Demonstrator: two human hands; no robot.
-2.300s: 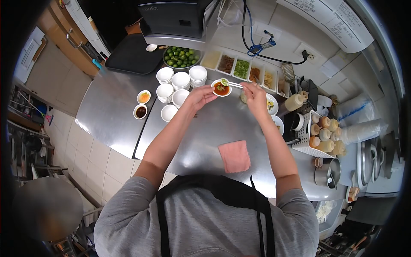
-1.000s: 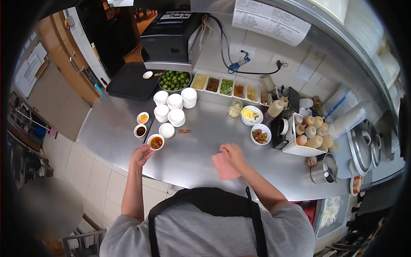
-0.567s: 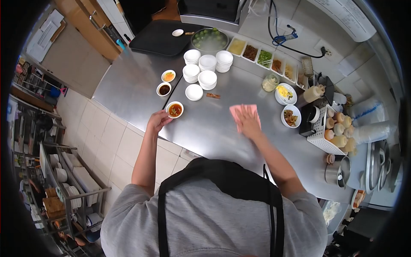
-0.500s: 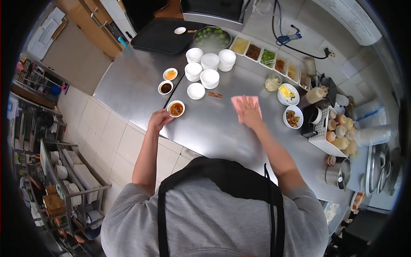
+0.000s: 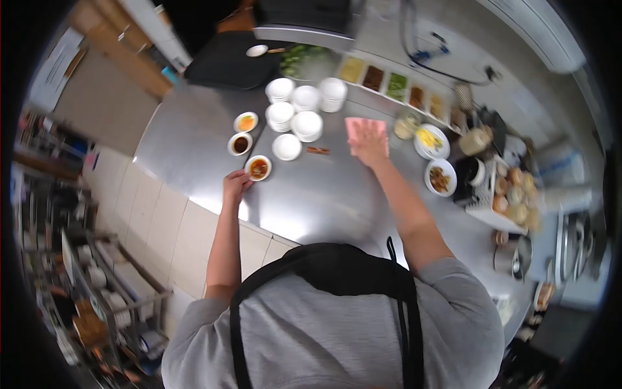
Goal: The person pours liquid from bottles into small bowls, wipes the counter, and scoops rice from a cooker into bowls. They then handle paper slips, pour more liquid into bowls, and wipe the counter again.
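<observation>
My left hand (image 5: 237, 186) pinches the rim of a small white sauce bowl (image 5: 258, 168) with reddish-brown sauce in it, at the near edge of the steel table. Close beyond it are a bowl of dark sauce (image 5: 240, 144) and a bowl with an orange-yellow filling (image 5: 245, 122). My right hand (image 5: 369, 141) lies flat, fingers spread, over a pink cloth (image 5: 353, 128) on the tabletop. Between the hands are a single white bowl (image 5: 287, 147) and a small brown strip (image 5: 317, 150) that I cannot identify.
Stacks of white bowls (image 5: 307, 124) stand mid-table, before a bowl of green fruit (image 5: 304, 61) and a black tray (image 5: 230, 61). Topping containers (image 5: 396, 85) line the wall. To the right are two food bowls (image 5: 440, 177), a jar (image 5: 407, 126) and a white basket of bottles (image 5: 487, 211).
My right hand and the pink cloth have slid farther away across the table, toward the topping containers. My left hand stays at the sauce bowl. The view has shifted slightly and blurred.
</observation>
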